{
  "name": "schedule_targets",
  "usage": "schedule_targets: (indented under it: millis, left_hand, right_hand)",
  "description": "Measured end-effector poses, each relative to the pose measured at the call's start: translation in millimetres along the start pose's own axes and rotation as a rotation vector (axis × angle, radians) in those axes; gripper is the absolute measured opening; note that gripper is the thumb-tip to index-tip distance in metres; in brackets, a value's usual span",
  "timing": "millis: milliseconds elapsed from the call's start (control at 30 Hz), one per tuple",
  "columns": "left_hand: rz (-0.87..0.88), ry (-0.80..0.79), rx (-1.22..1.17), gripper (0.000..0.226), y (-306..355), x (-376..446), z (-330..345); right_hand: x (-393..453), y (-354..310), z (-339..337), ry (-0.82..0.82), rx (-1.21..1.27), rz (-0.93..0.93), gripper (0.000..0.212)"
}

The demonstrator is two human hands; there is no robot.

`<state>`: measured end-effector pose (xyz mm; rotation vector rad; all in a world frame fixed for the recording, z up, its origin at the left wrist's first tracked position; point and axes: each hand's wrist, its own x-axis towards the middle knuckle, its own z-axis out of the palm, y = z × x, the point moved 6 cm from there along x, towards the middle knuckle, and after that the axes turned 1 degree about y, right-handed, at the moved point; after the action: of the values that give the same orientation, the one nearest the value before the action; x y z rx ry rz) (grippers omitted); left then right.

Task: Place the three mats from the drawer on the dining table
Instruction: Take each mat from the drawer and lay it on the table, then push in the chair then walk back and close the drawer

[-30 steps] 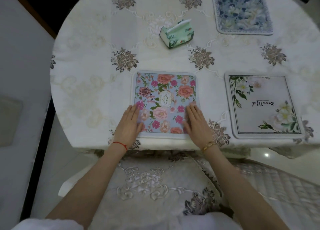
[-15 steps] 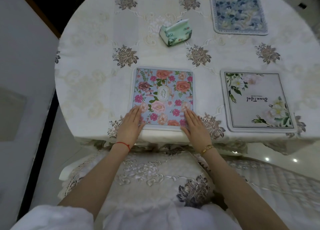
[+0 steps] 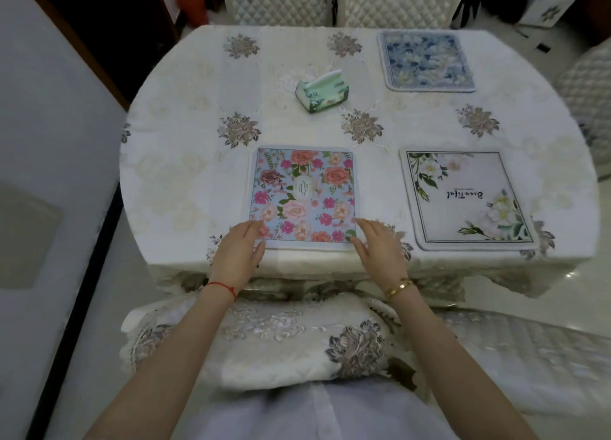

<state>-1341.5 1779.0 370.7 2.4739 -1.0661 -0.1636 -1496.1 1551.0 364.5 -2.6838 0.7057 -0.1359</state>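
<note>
**Three mats down on the cloth-covered tabletop**

The rounded tabletop [image 3: 185,161] wears a cream embroidered cloth. A square pink mat [image 3: 302,193] with rounded corners lies flat near the front edge. The left hand [image 3: 239,252] and right hand [image 3: 380,247] flank its near corners, fingers straight and relaxed, gripping nothing; whether the fingertips touch it is hard to tell. A white mat [image 3: 466,198] lies to the right, a bare strip between. A blue mat [image 3: 426,60] sits at the far edge. A soft tissue pack [image 3: 322,92] stands mid-table, apart from all three.
</note>
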Motion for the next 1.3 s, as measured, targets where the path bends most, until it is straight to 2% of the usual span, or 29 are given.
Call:
schedule_targets:
  millis: [133, 333, 533, 733, 900, 1100, 1300]
  left_hand:
    - [-0.018, 0.048, -0.023, 0.032, 15.8, -12.1, -20.6]
    - [-0.04, 0.088, -0.046, 0.036, 33.6, -45.9, -39.8]
    - [-0.112, 0.107, -0.045, 0.035, 45.2, -71.4, -46.8]
    - [-0.11, 0.12, -0.09, 0.033, 56.6, -85.8, -50.0]
    - [-0.01, 0.074, -0.119, 0.034, 65.1, -87.5, -51.6]
    - [0.191, -0.048, -0.083, 0.033, 71.6, -87.3, -54.4]
    - [0.416, -0.163, -0.109, 0.033, 104.7, -94.6, -58.8]
  right_hand:
    - [-18.8, -8.0, -16.8, 0.058, 0.018, -0.007, 0.039]
    - [-50.5, -3.4, -25.8, 0.041, 0.056, 0.027, 0.039]
    - [-73.4, 0.5, -45.2, 0.071, 0.076, 0.038, 0.037]
    - [-99.3, 6.5, -68.6, 0.135, 0.076, 0.052, 0.036]
    - [-134.9, 3.3, -81.5, 0.198, 0.08, 0.127, 0.035]
    - [-194.8, -13.2, -74.4, 0.287, 0.077, 0.265, 0.03]
    - [-275.8, -36.0, -81.4, 0.443, 0.056, 0.501, 0.033]
